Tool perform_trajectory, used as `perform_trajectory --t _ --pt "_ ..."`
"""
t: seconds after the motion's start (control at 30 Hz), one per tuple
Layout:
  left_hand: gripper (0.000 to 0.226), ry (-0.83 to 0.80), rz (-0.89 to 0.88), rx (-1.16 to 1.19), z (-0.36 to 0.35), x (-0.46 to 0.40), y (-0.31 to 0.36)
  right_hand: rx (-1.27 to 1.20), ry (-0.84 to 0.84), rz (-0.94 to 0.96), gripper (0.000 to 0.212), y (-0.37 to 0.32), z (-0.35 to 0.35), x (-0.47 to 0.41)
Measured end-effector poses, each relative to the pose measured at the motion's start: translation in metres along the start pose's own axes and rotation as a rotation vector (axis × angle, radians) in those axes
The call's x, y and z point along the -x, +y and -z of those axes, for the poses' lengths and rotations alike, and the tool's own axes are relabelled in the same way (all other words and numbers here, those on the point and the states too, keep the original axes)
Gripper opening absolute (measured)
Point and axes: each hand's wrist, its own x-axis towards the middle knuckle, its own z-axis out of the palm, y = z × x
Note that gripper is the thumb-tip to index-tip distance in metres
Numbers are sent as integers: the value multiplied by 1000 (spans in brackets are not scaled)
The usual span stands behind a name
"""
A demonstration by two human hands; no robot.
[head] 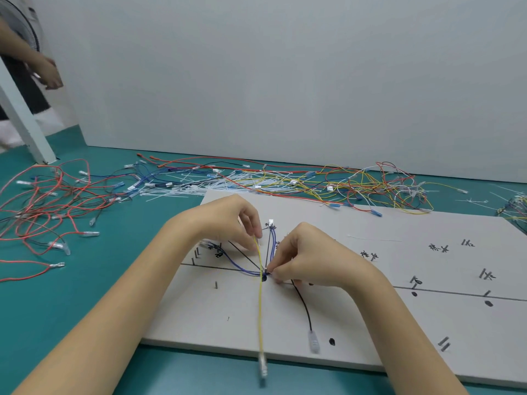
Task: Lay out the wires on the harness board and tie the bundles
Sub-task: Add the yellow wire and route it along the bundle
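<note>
The white harness board (356, 332) lies on the teal table, with metal pins and black marks on it. My left hand (228, 220) pinches a yellow wire (260, 303) near its upper end; the wire hangs down past the board's front edge. My right hand (302, 255) pinches the point where blue wires (242, 267) and black wires meet at a black dot on the board. A black wire (303, 306) with a clear terminal trails from under that hand toward the front. A small white connector (271, 222) sits at the top of the blue wires.
Loose red and black wires (48, 206) lie at the left. A heap of white cable ties (199, 185) sits behind the board, and yellow and red wires (379, 186) lie at the back right. Another person's hand (51, 75) shows at the far left.
</note>
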Motion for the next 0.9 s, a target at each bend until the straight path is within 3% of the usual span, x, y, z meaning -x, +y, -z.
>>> perform_trajectory --t 0.23,0.4,0.67,0.9 --pt "3 -61 -80 56 -2 2 6 19 41 43 19 -3 -1 0" --pt "7 -88 -55 75 -1 5 9 -24 56 72 30 -3 -2 -2" --pt "25 -154 -26 92 -7 9 17 -35 39 110 21 -4 -4 -2" --pt "26 -203 -9 98 -11 7 19 -139 8 73 21 -5 -5 0"
